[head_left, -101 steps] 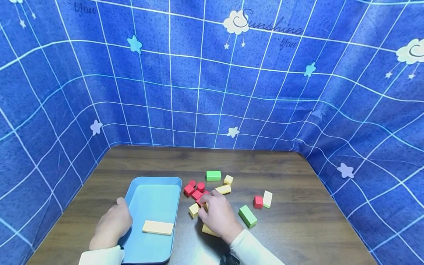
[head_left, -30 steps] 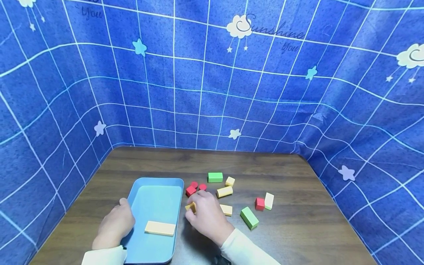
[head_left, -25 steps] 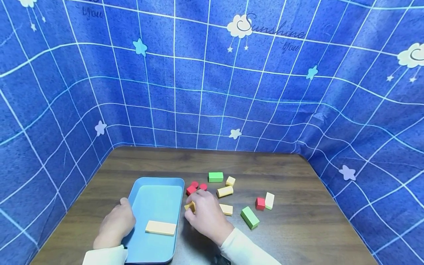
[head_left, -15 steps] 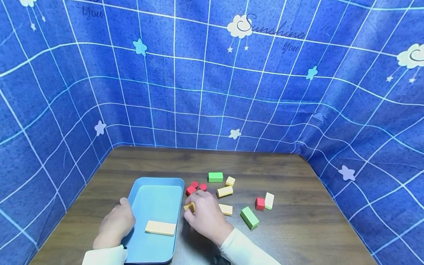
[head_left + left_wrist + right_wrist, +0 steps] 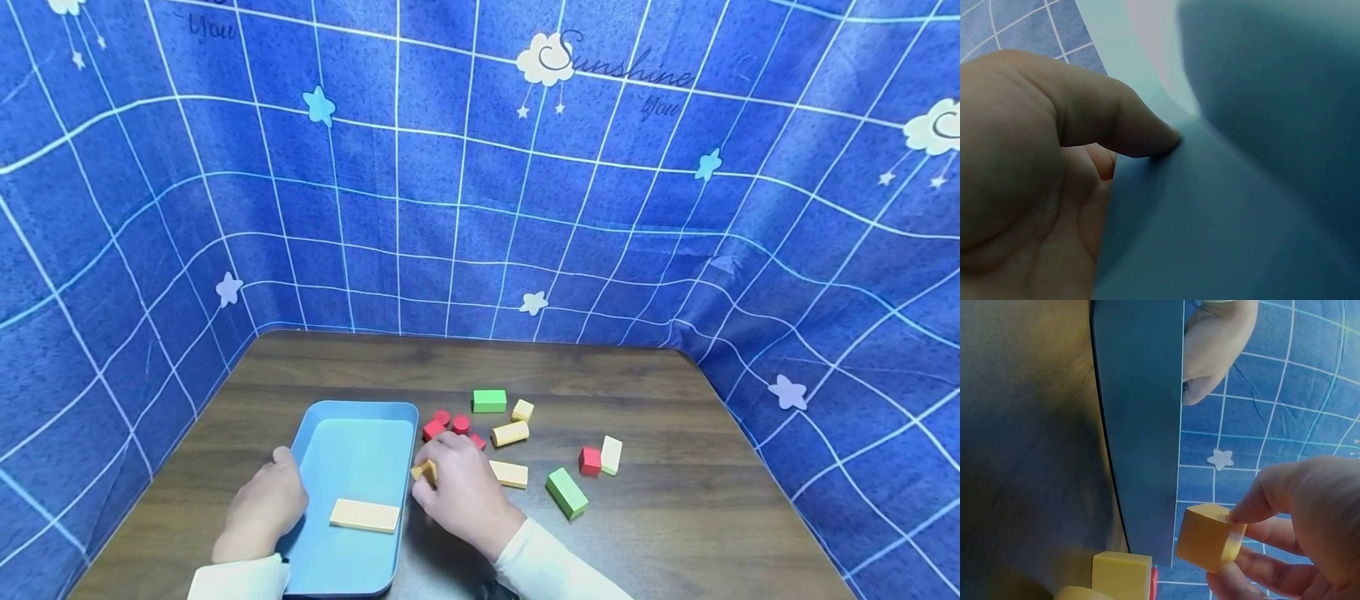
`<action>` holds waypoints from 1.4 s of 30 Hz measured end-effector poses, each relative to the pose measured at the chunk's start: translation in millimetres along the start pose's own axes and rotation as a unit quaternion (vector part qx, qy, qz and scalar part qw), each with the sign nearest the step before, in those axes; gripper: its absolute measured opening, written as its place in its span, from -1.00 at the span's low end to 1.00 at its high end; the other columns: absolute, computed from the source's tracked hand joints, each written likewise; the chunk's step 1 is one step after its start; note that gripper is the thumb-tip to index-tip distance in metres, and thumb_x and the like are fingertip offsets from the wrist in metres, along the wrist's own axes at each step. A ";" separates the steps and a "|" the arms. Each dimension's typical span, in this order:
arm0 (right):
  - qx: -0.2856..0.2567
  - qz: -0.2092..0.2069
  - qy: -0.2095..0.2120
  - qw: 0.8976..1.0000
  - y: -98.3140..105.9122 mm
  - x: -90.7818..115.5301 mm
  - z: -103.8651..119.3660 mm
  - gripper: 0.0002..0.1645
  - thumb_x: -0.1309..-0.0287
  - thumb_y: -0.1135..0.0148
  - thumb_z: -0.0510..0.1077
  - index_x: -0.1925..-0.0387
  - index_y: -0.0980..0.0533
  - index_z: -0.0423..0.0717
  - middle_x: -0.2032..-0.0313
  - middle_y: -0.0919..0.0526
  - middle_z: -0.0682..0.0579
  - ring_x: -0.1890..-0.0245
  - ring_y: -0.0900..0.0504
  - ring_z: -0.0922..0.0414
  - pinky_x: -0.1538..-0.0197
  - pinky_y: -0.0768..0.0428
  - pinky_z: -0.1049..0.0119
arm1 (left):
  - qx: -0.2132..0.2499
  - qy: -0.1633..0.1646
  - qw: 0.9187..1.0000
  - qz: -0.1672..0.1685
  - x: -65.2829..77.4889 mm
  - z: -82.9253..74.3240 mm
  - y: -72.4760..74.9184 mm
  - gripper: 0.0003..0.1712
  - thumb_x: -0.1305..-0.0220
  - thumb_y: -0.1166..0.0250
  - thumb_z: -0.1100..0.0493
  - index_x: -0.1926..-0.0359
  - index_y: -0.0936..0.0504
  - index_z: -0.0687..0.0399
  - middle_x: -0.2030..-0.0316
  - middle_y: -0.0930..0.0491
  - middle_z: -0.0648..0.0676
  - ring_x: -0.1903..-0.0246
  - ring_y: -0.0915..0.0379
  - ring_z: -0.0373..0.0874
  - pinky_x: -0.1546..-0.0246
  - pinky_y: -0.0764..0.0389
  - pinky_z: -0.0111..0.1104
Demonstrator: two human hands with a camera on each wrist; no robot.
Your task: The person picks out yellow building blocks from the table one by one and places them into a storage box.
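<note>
My left hand [image 5: 262, 504] grips the left rim of a blue tray [image 5: 352, 450]; in the left wrist view its thumb [image 5: 1129, 119] presses the inside of the wall. My right hand [image 5: 468, 492] pinches a small yellow block [image 5: 1207, 537] between thumb and fingers, raised beside the tray's right wall. One flat yellow plank [image 5: 365, 515] lies in the tray. Close by the right hand are another yellow plank [image 5: 510, 474], a yellow cylinder [image 5: 510, 433] and several red blocks [image 5: 434, 430], partly hidden by the fingers.
Farther back lie a green block [image 5: 489, 402] and a small yellow cube [image 5: 522, 410]. To the right are a second green block [image 5: 566, 492], a red cube [image 5: 590, 461] and a pale block [image 5: 611, 455]. A blue curtain [image 5: 480, 208] surrounds the wooden table [image 5: 675, 533].
My right hand has moved left from among the blocks toward the tray and now holds the small yellow block. The yellow plank to its right has come into view. The left hand keeps its grip.
</note>
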State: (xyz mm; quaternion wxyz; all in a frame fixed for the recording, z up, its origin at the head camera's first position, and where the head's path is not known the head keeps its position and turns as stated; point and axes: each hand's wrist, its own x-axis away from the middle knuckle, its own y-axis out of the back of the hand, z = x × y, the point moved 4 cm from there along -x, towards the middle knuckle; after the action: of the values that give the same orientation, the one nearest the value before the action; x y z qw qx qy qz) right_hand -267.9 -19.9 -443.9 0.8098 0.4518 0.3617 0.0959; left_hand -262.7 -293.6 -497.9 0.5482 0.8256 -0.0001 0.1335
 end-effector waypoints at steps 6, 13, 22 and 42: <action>-0.002 -0.010 0.019 1.000 -1.3 -1.1 3.5 -0.88 0.12 -0.30 -0.12 0.41 -0.60 0.05 0.32 -0.58 0.19 0.28 -0.45 0.28 0.24 -0.56 0.35 | 0.002 0.003 1.000 0.000 0.2 0.4 0.1 -0.37 -0.35 0.20 0.25 -0.23 0.17 0.66 -0.02 -0.27 0.64 0.10 -0.31 0.51 0.20 -0.44 0.30; 0.003 -0.011 0.028 1.000 -5.7 -0.8 5.1 -0.90 0.12 -0.29 -0.11 0.44 -0.57 0.09 0.32 -0.54 0.22 0.28 -0.41 0.32 0.26 -0.56 0.40 | 0.001 0.001 1.000 -0.004 -0.1 0.9 -0.5 -0.38 -0.34 0.20 0.26 -0.23 0.16 0.66 -0.01 -0.27 0.64 0.10 -0.32 0.50 0.20 -0.44 0.28; 0.006 -0.010 0.036 0.999 -7.7 -1.4 7.9 -0.88 0.11 -0.29 -0.10 0.41 -0.59 0.09 0.32 -0.57 0.22 0.30 -0.42 0.30 0.27 -0.52 0.42 | 0.002 -0.002 1.000 -0.010 0.8 -1.1 1.5 -0.41 -0.34 0.20 0.26 -0.21 0.12 0.65 0.00 -0.29 0.64 0.12 -0.34 0.48 0.23 -0.46 0.27; 0.012 0.002 0.045 0.999 -14.3 -0.2 11.5 -0.86 0.10 -0.29 -0.09 0.37 -0.60 0.10 0.27 -0.58 0.21 0.28 -0.43 0.29 0.23 -0.53 0.43 | 0.005 0.005 1.000 -0.003 1.3 0.0 0.9 -0.40 -0.34 0.19 0.26 -0.22 0.13 0.65 -0.01 -0.28 0.64 0.12 -0.34 0.49 0.24 -0.46 0.28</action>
State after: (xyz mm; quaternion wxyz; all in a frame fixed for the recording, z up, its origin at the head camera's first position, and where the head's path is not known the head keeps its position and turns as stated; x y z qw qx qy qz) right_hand -262.8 -35.9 -451.4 0.7871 0.4570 0.3983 0.1135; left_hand -261.6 -293.8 -496.8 0.5445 0.8276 0.0056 0.1359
